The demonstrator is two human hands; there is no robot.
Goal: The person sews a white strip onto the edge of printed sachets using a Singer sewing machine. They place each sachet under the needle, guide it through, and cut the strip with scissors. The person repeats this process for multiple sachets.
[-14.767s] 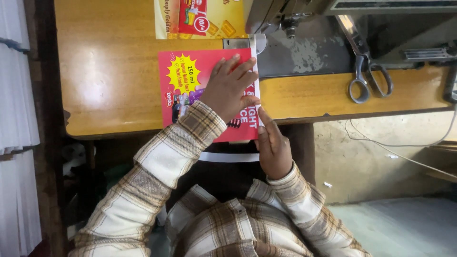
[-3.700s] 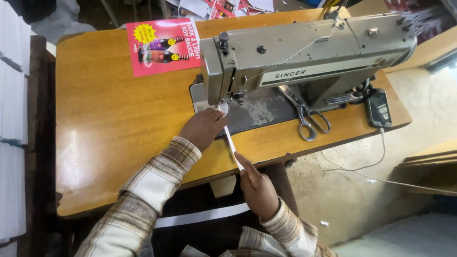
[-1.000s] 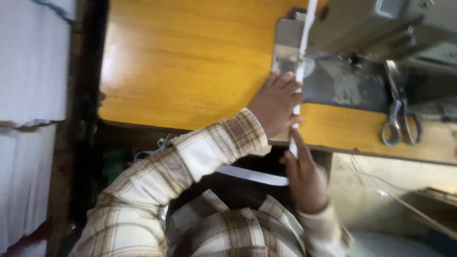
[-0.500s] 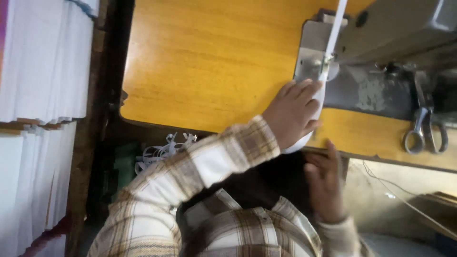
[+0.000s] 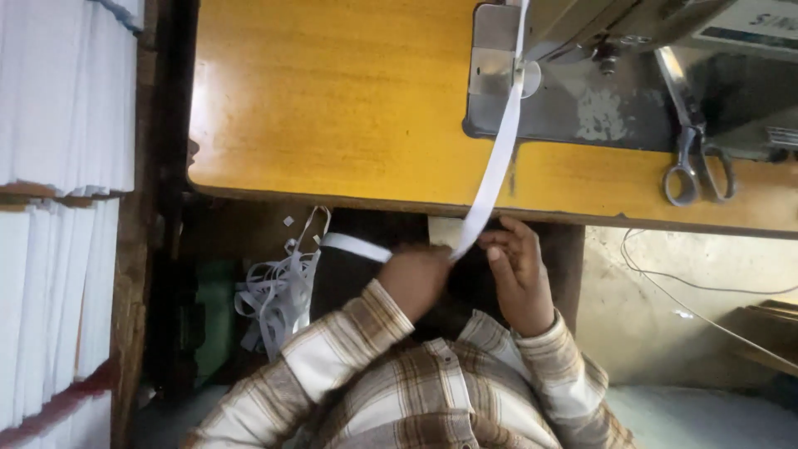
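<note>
head view, looking straight down. white tape [image 5: 497, 158] stretched from the sewing machine [image 5: 632, 25] at 12 o'clock, across the metal bed [image 5: 598, 116], over the front edge of the wooden table [image 5: 332, 100], down to both hands just below that edge. left hand [image 5: 420, 278] curled shut with its back to the camera, apparently clenched on the tape where it bends off toward 9 o'clock. right hand [image 5: 519, 278] just beside it at 3 o'clock, fingers [image 5: 499, 243] bent in and touching the tape, seemingly pinching it.

judged as the step of drawing the tape taut and lining it up for the needle. next move calls for even tension, a flat untwisted strip, and fingertips kept clear of the needle end.

scissors [image 5: 694, 158] lying on the table at 3 o'clock of the tape, well apart from the hands. loose tangle of tape [image 5: 278, 299] hanging under the table at 9 o'clock of the left hand. stacked white sheets [image 5: 58, 166] along the far 9 o'clock edge.

hidden or unclear: left fingertips, tucked under the hand; needle and presser foot, lost behind the machine head; top of the machine cut off at 12 o'clock; whether the held tape joins the tangle, impossible to tell.
</note>
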